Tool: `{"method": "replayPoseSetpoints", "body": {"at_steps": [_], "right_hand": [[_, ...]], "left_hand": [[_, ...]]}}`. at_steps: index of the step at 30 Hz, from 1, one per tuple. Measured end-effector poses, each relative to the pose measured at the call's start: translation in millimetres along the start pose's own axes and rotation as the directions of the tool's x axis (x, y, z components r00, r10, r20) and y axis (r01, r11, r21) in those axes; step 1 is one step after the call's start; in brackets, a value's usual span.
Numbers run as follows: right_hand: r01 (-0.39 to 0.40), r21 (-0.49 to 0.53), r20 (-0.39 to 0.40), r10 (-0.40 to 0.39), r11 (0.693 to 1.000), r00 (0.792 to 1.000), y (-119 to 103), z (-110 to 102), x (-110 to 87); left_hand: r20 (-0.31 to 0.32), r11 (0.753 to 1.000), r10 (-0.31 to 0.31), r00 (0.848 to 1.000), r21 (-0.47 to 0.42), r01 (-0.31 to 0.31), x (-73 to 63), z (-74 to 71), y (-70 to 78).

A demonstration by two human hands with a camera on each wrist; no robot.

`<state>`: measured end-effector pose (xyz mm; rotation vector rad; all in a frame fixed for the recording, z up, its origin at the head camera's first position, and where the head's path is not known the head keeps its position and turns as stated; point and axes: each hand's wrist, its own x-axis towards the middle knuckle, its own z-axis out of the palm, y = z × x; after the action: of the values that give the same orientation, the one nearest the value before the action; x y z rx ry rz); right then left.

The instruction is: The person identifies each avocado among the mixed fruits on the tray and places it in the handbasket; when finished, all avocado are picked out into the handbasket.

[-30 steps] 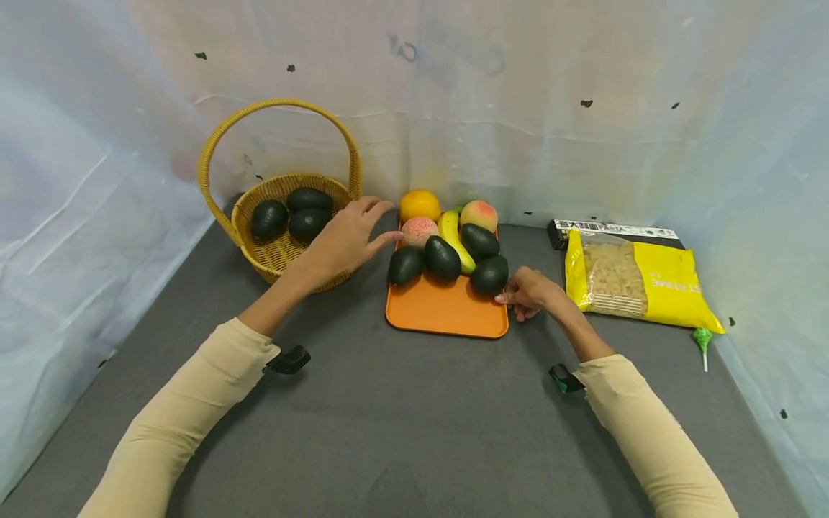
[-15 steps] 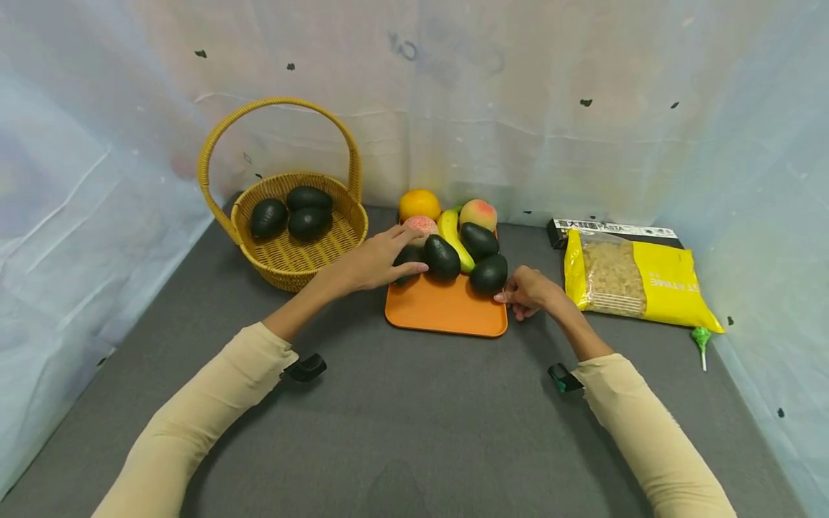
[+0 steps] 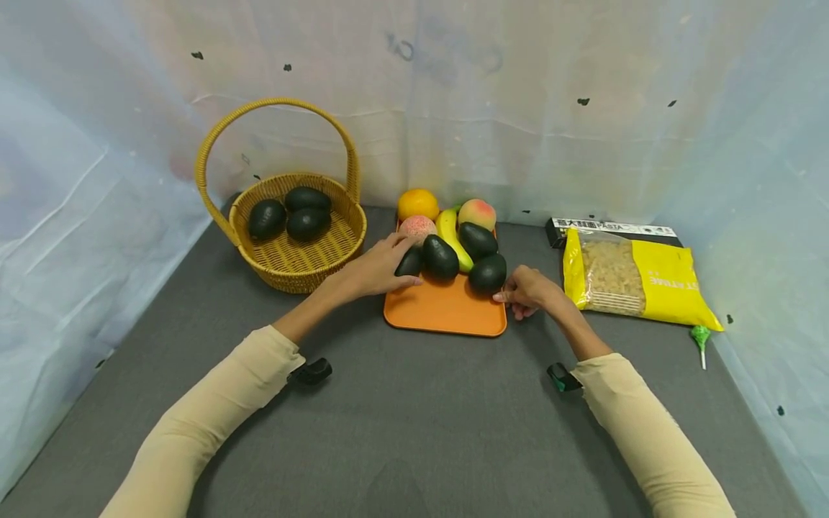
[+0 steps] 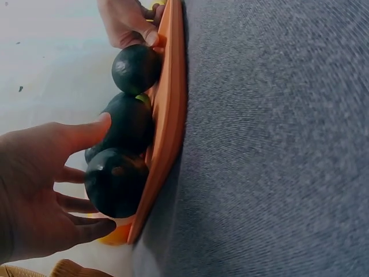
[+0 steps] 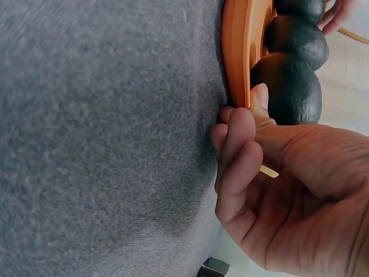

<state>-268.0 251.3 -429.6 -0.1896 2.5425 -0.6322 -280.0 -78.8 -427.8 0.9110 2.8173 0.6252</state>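
Observation:
An orange tray [image 3: 447, 311] bears several dark avocados, a banana [image 3: 451, 234], an orange [image 3: 417, 204] and two peach-like fruits, one of them the peach [image 3: 477, 214] at the back right. My left hand [image 3: 374, 270] is at the tray's left side, fingers and thumb spread about the leftmost avocado [image 3: 409, 262]. In the left wrist view that avocado [image 4: 117, 183] still rests on the tray, partly between thumb and fingers. My right hand [image 3: 532, 289] pinches the tray's right rim between thumb and curled fingers, beside the front right avocado [image 3: 488, 274], as the right wrist view shows.
Left of the tray stands a wicker basket [image 3: 298, 280] with a tall handle, holding three avocados. To the right lie a yellow pasta bag [image 3: 667, 282], a black pasta box [image 3: 615, 232] and a green lollipop [image 3: 700, 336]. Pale sheeting walls the grey table [image 3: 414, 410].
My left hand has moved right and forward from beside the basket's rim to the leftmost avocado on the tray. My right hand keeps its place at the tray rim.

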Motion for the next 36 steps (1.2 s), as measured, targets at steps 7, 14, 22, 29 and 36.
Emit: {"method": "replayPoseSetpoints", "body": {"at_steps": [7,14,22,29,36], "right_hand": [[-0.003,-0.004,0.002,0.003,1.0,1.0,1,0,2.0],[-0.004,0.007,0.003,0.004,1.0,1.0,1,0,0.8],[0.007,-0.014,-0.007,-0.007,1.0,1.0,-1,-1,-2.5],[0.003,-0.013,-0.009,-0.003,1.0,1.0,-1,-1,-1.7],[0.001,-0.005,-0.01,-0.001,1.0,1.0,1,1,-0.4]], "left_hand": [[-0.006,1.0,-0.02,1.0,-0.009,0.02,2.1,6.8,-4.2],[0.004,1.0,-0.013,1.0,-0.005,0.013,2.5,8.0,-3.3],[-0.057,1.0,-0.005,0.998,-0.009,0.004,2.9,7.6,-0.4],[-0.105,0.999,-0.019,0.994,-0.031,0.016,-1.1,3.6,1.9],[-0.143,1.0,-0.01,0.99,-0.019,0.007,-5.0,-4.9,2.5]]}}
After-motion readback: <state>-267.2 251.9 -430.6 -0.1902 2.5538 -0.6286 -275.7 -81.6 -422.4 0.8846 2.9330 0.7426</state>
